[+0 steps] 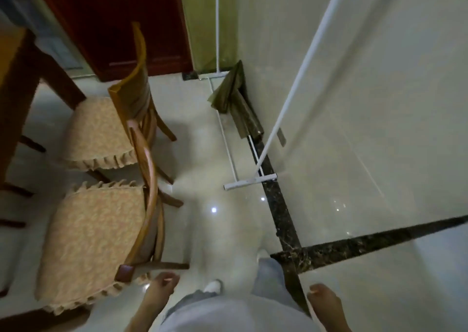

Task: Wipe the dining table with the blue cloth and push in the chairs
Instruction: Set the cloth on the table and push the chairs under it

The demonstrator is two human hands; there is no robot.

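Two wooden chairs with frilled beige seat cushions stand on the left. The near chair [96, 243] and the far chair [101, 129] have their seats turned toward the dining table [15, 83], whose wooden leg and edge show at the far left. My left hand [162, 287] hangs beside the near chair's back corner with loosely curled fingers, holding nothing and apart from the chair. My right hand [325, 300] hangs at the lower right, also with nothing in it. No blue cloth is in view.
A red-brown cabinet [114, 27] stands behind the far chair. A white drying rack [249, 179] with an olive cloth [233, 93] on it stands along the right wall. Glossy tile floor with dark strips runs between chairs and rack. My legs and shoes show below.
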